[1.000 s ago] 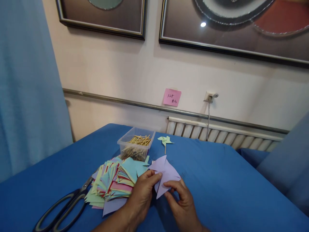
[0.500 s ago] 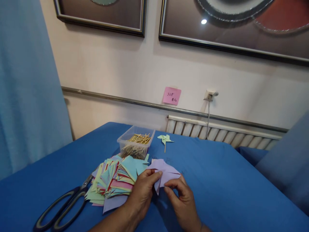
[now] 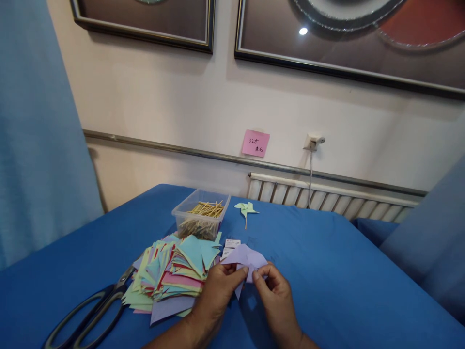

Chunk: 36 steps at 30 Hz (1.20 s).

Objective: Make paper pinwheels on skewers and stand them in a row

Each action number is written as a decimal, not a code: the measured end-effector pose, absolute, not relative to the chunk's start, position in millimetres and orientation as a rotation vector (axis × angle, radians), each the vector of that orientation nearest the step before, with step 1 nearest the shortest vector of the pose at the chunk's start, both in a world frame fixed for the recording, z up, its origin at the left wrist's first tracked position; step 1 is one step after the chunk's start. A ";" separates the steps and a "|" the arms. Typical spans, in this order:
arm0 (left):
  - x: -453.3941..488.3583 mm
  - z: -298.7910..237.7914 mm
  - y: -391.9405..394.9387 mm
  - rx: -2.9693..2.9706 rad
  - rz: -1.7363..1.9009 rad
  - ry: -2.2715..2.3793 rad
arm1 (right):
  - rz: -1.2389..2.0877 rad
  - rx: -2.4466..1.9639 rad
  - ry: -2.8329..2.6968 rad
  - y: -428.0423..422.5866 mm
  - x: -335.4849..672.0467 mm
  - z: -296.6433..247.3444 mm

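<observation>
Between my two hands is a purple sheet of paper (image 3: 247,255) with slits, its flaps partly bent inward. My left hand (image 3: 220,288) pinches its left side with the thumb on top. My right hand (image 3: 274,291) grips the right edge between thumb and fingers. Left of my left hand lies a messy pile of coloured cut paper (image 3: 172,274), in green, blue, yellow, pink and purple. Just behind the purple paper are small white printed boxes (image 3: 231,244), partly covered. A finished light-green paper pinwheel (image 3: 247,209) on a stick lies farther back.
A clear plastic box (image 3: 218,220) of thin wooden sticks (image 3: 207,209) stands behind the pile. Large dark-handled scissors (image 3: 96,310) lie at the left, blades toward the pile. Blue cloth (image 3: 348,281) covers the table. Beyond are a white radiator (image 3: 286,193) and a wall rail.
My right hand has shifted its hold along the paper, and a flap is now folded inward under my thumbs. The white boxes show more. The view has moved slightly.
</observation>
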<state>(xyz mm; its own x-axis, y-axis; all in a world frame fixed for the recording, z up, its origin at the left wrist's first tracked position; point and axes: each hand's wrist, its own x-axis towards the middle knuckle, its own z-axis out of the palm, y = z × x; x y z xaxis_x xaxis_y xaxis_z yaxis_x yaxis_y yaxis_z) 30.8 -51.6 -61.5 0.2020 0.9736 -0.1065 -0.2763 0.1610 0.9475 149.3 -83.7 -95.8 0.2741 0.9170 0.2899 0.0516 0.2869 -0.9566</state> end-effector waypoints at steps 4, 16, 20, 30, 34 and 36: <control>30.5 -61.3 -52.9 1.004 1.111 0.877 | 0.724 -1.144 -1.141 -83.3 149.3 -95.5; 30.2 -59.3 -53.8 1.056 1.104 0.929 | 0.593 -1.158 -1.221 -82.4 151.4 -101.6; 29.2 -62.9 -50.9 1.079 1.116 0.957 | 0.659 -1.138 -1.198 -83.8 149.1 -103.1; 19.3 -58.6 -43.8 1.211 0.845 0.869 | 1.442 -0.831 -0.809 -69.3 174.9 -96.5; 19.1 -56.4 -49.6 1.271 0.775 0.851 | 1.541 -0.746 -0.886 -70.8 171.0 -95.6; 18.7 -57.6 -50.7 1.270 0.785 0.868 | 1.518 -0.767 -0.929 -70.8 168.8 -97.1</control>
<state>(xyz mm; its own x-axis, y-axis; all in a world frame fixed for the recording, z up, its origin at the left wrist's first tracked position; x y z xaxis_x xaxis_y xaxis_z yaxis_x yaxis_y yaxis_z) 18.7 -50.7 -57.6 0.4693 0.8761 -0.1102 -0.0222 0.1365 0.9904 168.8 -70.8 -97.1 -0.1463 0.9889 0.0264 -0.4734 -0.0465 -0.8796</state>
